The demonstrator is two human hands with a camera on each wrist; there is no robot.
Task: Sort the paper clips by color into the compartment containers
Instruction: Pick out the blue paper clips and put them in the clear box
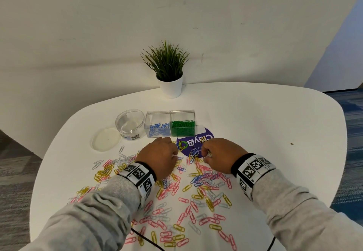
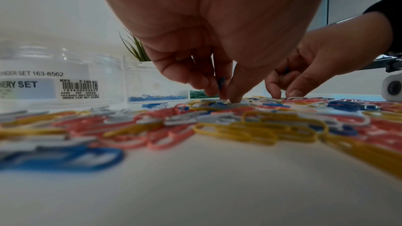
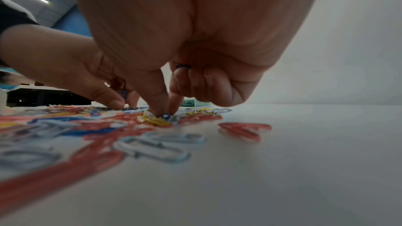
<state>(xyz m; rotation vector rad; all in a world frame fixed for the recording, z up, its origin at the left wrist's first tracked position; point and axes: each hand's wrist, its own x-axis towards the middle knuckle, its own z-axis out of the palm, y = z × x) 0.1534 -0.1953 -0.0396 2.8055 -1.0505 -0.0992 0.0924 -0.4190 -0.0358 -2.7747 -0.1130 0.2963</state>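
Grey-sleeved arms reached over loose paper clips (image 1: 182,207) strewn across the white table (image 1: 275,125). Fingertips down among them, the left hand (image 1: 160,157) held blue clips (image 2: 221,82) in its curled fingers, and the right hand (image 1: 220,155) pinched a blue clip (image 3: 166,116). Just beyond, the clear compartment container (image 1: 170,123) held blue clips left, green right.
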